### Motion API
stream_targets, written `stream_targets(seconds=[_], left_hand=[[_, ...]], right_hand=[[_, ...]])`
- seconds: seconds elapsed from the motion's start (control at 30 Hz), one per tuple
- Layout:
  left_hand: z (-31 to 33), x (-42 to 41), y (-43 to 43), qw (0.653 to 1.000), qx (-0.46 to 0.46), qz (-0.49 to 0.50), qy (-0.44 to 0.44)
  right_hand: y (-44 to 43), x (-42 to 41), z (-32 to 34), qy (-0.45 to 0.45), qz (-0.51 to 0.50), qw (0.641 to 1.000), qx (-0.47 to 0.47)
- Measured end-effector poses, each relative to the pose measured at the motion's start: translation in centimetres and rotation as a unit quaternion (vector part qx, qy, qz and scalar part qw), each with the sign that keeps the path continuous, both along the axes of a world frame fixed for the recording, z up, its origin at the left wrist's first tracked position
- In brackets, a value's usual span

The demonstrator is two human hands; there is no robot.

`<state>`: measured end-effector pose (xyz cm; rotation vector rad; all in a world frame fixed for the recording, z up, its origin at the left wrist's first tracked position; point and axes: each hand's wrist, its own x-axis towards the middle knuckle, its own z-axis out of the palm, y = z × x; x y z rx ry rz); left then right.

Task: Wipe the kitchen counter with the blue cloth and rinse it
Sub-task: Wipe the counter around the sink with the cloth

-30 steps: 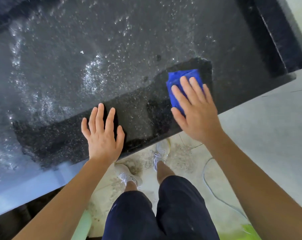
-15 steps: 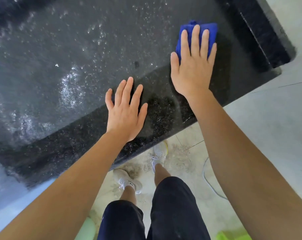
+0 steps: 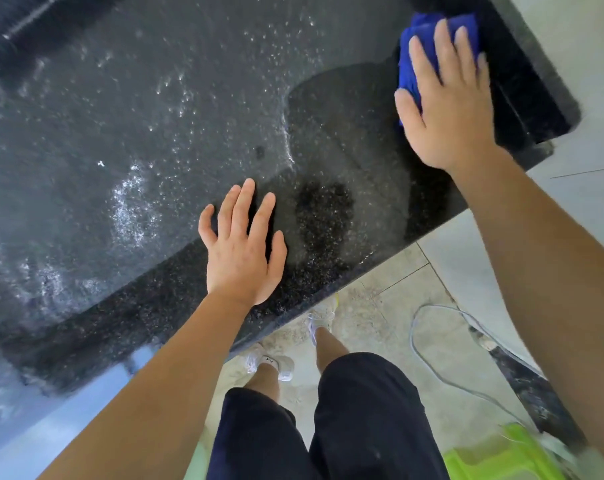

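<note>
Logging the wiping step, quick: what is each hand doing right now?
Left hand: open, flat on the black granite counter, holding nothing.
Right hand: open, fingers spread, pressing the blue cloth onto the counter.

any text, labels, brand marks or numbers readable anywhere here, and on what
No text can be read for certain in this view.
White sock: a small dark mark that may be a letter, too small to read.
Blue cloth, black speckled counter, green stool: no print or label visible.
</note>
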<state>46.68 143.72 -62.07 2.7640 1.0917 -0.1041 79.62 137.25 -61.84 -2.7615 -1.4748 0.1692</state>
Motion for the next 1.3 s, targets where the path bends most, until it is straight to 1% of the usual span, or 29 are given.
stream_targets(seconds=[0.07, 0.13, 0.17, 0.23, 0.33, 0.4, 0.47, 0.57, 0.7, 0.77, 0.83, 0.93, 1.0, 1.07, 1.1, 1.13, 1.2, 1.3], left_hand=[[0.1, 0.1, 0.0, 1.0, -0.003, 0.003, 0.006], [0.1, 0.1, 0.0, 1.0, -0.001, 0.007, 0.012], [0.1, 0.1, -0.1, 1.0, 0.001, 0.009, 0.013], [0.1, 0.1, -0.1, 1.0, 0.003, 0.007, 0.012], [0.1, 0.2, -0.1, 1.0, 0.0, 0.008, 0.016], [0.0, 0.2, -0.1, 1.0, 0.0, 0.014, 0.015], [0.0, 0.1, -0.2, 1.0, 0.001, 0.012, 0.009], [-0.2, 0.1, -0.2, 1.0, 0.0, 0.006, -0.008], [-0.2, 0.0, -0.2, 1.0, 0.002, 0.007, -0.011], [-0.1, 0.1, -0.1, 1.0, 0.0, 0.007, -0.006], [0.0, 0.1, -0.2, 1.0, -0.002, 0.007, 0.008], [0.1, 0.2, -0.1, 0.999, -0.004, 0.01, 0.036], [0.1, 0.1, -0.1, 0.999, -0.006, 0.007, 0.039], [0.1, -0.1, 0.1, 0.999, -0.009, 0.003, 0.032], [0.1, -0.1, 0.1, 1.0, -0.01, 0.003, 0.026], [0.2, -0.1, 0.3, 1.0, -0.012, 0.001, 0.017], [0.5, 0.0, 0.8, 1.0, -0.013, -0.004, -0.01], [1.1, 0.1, 3.0, 0.998, 0.006, -0.015, -0.059]], right_hand=[[2.2, -0.7, -0.2, -0.011, -0.058, 0.998, 0.003], [4.0, -2.9, -0.5, -0.009, -0.085, 0.996, 0.016], [4.3, -4.1, -0.5, -0.003, -0.073, 0.997, 0.023], [3.4, -6.7, -0.4, 0.006, -0.016, 0.999, 0.029], [-1.0, -10.4, 0.0, 0.028, 0.088, 0.995, 0.03], [-5.1, -11.2, 0.0, 0.031, 0.109, 0.993, 0.016], [-8.9, -9.2, 0.0, 0.022, 0.056, 0.998, 0.002], [-11.5, -5.3, 0.0, 0.003, -0.077, 0.997, 0.001], [-8.5, -5.5, -0.5, -0.018, -0.191, 0.981, 0.005], [-5.9, -7.3, -0.3, -0.008, -0.209, 0.978, 0.012], [-3.3, -9.7, 0.0, -0.004, -0.15, 0.988, 0.022], [-0.6, -12.2, 0.2, 0.007, -0.001, 1.0, 0.01], [-0.8, -11.5, 0.3, 0.029, 0.076, 0.997, -0.008], [-1.9, -9.2, 0.3, 0.032, 0.123, 0.992, -0.027], [-2.2, -7.7, 0.4, 0.028, 0.119, 0.992, -0.031], [-2.2, -6.3, 0.5, 0.028, 0.09, 0.995, -0.03], [-0.9, -4.1, 0.6, 0.031, -0.006, 0.999, -0.023], [3.9, -3.3, 0.6, 0.032, -0.148, 0.988, -0.023]])
